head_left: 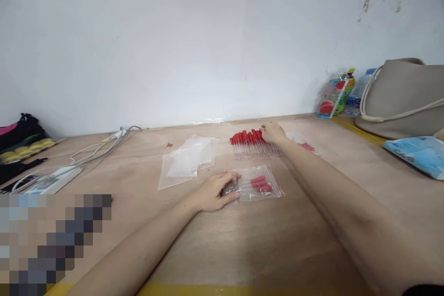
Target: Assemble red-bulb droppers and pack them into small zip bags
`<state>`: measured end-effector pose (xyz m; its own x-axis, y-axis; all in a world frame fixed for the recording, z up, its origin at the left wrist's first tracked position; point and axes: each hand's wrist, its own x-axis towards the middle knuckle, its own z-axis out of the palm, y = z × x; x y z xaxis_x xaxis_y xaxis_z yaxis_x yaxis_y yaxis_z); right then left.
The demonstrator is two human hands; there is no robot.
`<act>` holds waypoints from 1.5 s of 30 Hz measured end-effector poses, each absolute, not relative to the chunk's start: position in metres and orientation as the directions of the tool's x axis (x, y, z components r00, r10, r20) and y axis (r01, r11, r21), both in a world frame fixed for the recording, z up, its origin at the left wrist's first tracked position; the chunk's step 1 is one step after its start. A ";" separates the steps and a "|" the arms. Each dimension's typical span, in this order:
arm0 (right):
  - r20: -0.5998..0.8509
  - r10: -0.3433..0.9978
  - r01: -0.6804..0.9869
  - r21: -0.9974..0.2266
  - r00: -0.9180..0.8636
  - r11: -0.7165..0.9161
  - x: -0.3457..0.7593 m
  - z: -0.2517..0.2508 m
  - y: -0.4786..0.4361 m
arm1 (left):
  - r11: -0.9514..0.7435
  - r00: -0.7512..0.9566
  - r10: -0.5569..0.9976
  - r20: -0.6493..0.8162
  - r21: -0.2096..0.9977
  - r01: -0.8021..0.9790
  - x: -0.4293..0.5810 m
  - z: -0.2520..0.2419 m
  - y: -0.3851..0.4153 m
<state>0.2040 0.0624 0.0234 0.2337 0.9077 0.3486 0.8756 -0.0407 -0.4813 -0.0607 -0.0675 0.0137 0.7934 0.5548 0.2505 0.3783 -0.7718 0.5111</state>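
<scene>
My left hand [217, 190] rests on the table with thumb and fingers apart, fingertips touching the left end of a clear plastic bag [244, 195]. Inside that bag lie several red-handled slim tools [262, 184], handles to the right. Beyond it, a row of similar red-handled tools [244, 138] lies side by side, thin shafts toward me; their exact kind is too small to tell. At the row's right end, my right hand [274, 134] has its fingers closed on a red handle, partly hidden by the hand.
Flat clear bags [183, 159] overlap on the left. Another bag with red handles [307, 146] lies beyond my right forearm. Cables and a power strip [65, 178] are at far left. Bottles [357, 95], a beige handbag [405, 97] and a blue packet [418, 152] stand or lie at right.
</scene>
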 end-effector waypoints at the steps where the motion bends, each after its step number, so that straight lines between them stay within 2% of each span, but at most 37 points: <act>1: 0.344 0.906 0.870 -0.491 0.247 -0.051 0.203 0.023 0.063 | -0.773 0.791 0.557 0.254 0.508 0.381 -0.061 0.013 -0.067; 6: 0.353 0.884 0.819 -0.571 0.306 -0.056 0.203 0.028 0.066 | -0.797 0.801 0.535 0.267 0.474 0.374 -0.061 0.010 -0.067; 13: 0.399 0.857 0.690 -0.720 0.326 0.072 0.228 0.041 0.036 | -0.808 0.804 0.533 0.264 0.441 0.391 -0.061 0.013 -0.068; 16: 0.402 0.798 0.482 -0.861 0.448 0.163 0.241 0.035 0.005 | -0.797 0.789 0.559 0.255 0.428 0.427 -0.060 0.014 -0.069; 19: 0.249 0.833 0.231 -0.961 0.493 0.150 0.242 0.021 -0.024 | -0.788 0.786 0.570 0.241 0.431 0.439 -0.060 0.015 -0.070; 22: 0.131 0.875 0.032 -0.991 0.466 0.132 0.232 0.007 -0.044 | -0.779 0.783 0.580 0.224 0.433 0.454 -0.060 0.016 -0.070; 27: 0.039 0.923 -0.203 -0.971 0.383 0.125 0.210 -0.005 -0.060 | -0.768 0.776 0.591 0.220 0.445 0.459 -0.061 0.017 -0.070; 33: 0.075 0.941 -0.206 -0.967 0.329 0.149 0.205 -0.011 -0.072 | -0.768 0.779 0.592 0.205 0.438 0.468 -0.060 0.018 -0.071; 37: 0.149 0.876 -0.194 -0.945 0.458 0.262 0.218 -0.012 -0.068 | -0.763 0.775 0.596 0.210 0.450 0.464 -0.060 0.018 -0.071; 41: 0.178 0.774 -0.087 -0.954 0.608 0.288 0.230 -0.011 -0.065 | -0.767 0.776 0.594 0.214 0.440 0.467 -0.060 0.018 -0.071; 45: 0.201 0.772 -0.032 -0.961 0.603 0.275 0.231 -0.013 -0.066 | -0.768 0.776 0.593 0.215 0.439 0.466 -0.061 0.018 -0.070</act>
